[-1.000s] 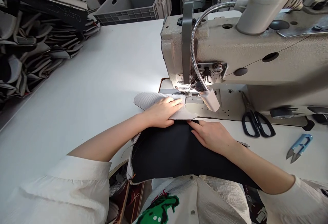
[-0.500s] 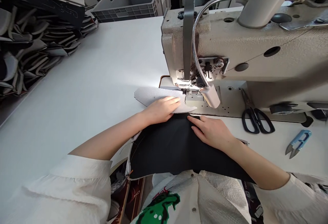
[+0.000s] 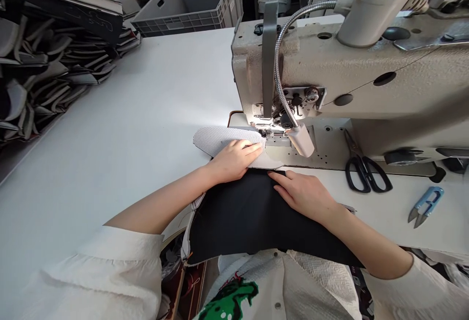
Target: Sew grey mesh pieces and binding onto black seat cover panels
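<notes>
My left hand (image 3: 238,160) lies with its fingers stretched out on a pale grey textured fabric piece (image 3: 216,138). Under and in front of that piece spreads a larger black fabric panel (image 3: 242,217), which hangs over the table edge toward my body. My right hand (image 3: 302,194) rests on the black panel near its upper edge, index finger extended and thumb apart. Just beyond the fingertips, the pale piece reaches the lit needle area of the sewing machine (image 3: 271,132). The needle itself is too small to make out.
Black-handled scissors (image 3: 368,173) lie right of the machine bed, with blue thread snips (image 3: 425,206) farther right. A small lamp (image 3: 301,140) hangs close to the needle area. Stacked fabric pieces (image 3: 54,71) stand at the left; a grey crate (image 3: 186,5) sits behind the white table (image 3: 146,95).
The whole view has shifted slightly downward. Both hands keep nearly the same places on the fabric, and the pale piece has barely moved relative to the machine.
</notes>
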Motion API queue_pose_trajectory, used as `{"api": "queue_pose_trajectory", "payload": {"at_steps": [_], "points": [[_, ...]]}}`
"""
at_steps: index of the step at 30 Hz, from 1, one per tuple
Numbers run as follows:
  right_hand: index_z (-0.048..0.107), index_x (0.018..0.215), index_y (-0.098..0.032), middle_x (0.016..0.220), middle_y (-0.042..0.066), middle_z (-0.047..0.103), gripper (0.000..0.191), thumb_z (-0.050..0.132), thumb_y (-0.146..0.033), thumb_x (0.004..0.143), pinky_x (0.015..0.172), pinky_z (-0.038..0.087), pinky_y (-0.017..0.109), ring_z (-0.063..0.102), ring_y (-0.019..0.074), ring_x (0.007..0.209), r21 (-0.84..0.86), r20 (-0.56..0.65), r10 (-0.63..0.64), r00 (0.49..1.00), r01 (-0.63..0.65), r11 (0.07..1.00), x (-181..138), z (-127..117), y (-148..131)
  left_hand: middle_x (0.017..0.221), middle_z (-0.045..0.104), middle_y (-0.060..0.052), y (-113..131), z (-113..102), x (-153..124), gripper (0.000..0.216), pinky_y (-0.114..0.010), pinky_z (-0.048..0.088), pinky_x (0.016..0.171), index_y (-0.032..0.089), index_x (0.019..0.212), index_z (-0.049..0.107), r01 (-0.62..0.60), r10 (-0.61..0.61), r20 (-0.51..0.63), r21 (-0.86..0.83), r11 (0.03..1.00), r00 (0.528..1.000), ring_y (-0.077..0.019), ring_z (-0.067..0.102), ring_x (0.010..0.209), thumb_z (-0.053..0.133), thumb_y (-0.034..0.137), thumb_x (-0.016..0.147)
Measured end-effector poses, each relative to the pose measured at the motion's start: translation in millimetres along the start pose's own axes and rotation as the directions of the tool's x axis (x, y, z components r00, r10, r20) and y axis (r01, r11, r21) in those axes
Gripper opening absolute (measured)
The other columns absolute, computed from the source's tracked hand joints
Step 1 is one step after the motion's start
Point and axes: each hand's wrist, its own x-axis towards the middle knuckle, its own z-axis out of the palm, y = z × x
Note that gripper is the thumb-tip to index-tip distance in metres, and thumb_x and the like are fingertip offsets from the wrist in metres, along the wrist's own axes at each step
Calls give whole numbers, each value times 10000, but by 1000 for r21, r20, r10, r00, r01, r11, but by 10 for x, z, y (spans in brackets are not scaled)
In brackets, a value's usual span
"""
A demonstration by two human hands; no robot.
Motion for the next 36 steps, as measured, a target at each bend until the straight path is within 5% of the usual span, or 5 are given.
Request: {"api": "queue_pose_trajectory", "payload": {"at_steps": [9, 22, 27, 31, 36], "points": [[505, 1284, -292, 837, 28, 581, 353, 346, -378, 980, 475, 208, 269, 576, 157, 628, -49, 0, 47, 999, -47, 998, 173, -84, 125, 1434, 442, -59, -104, -34, 128, 645, -408, 389, 974, 193, 1388, 426, -13, 13, -1, 43, 999, 1000, -256, 427, 1230, 394, 16, 769], [518, 1276, -285, 855, 47, 590, 382, 289, -383, 986, 481, 215, 261, 554, 155, 631, -79, -23, 62, 998, -64, 995, 278, -85, 145, 1283, 547, -97, -423, 36, 226, 555, -410, 376, 964, 237, 1393, 442, -114, 119, -17, 169, 979, 993, -286, 449, 1189, 403, 86, 860], [512, 1306, -299, 948, 66, 606, 381, 341, -360, 971, 552, 328, 253, 587, 205, 869, -56, -76, 45, 996, -49, 997, 398, -129, 178, 1327, 541, -43, -617, -23, 346, 494, -400, 370, 971, 298, 1346, 494, -197, 199, 9, 186, 963, 980, -248, 483, 1180, 330, 97, 926], [486, 1350, -265, 988, 96, 613, 409, 386, -320, 957, 776, 415, 294, 533, 257, 1064, -49, -74, -22, 997, 19, 999, 448, -173, 191, 1272, 561, -105, -357, -151, 333, 392, -403, 410, 927, 210, 1271, 564, -130, 141, -40, 197, 972, 989, -270, 505, 1137, 425, 152, 908], [512, 1314, -215, 925, 82, 616, 399, 418, -297, 936, 716, 439, 290, 590, 229, 878, 52, -7, 0, 1000, 0, 999, 456, -177, 161, 941, 605, -79, 79, -4, 248, 286, -304, 466, 759, 188, 1115, 638, 10, 16, -203, 129, 992, 979, -203, 562, 898, 430, 161, 921]]}}
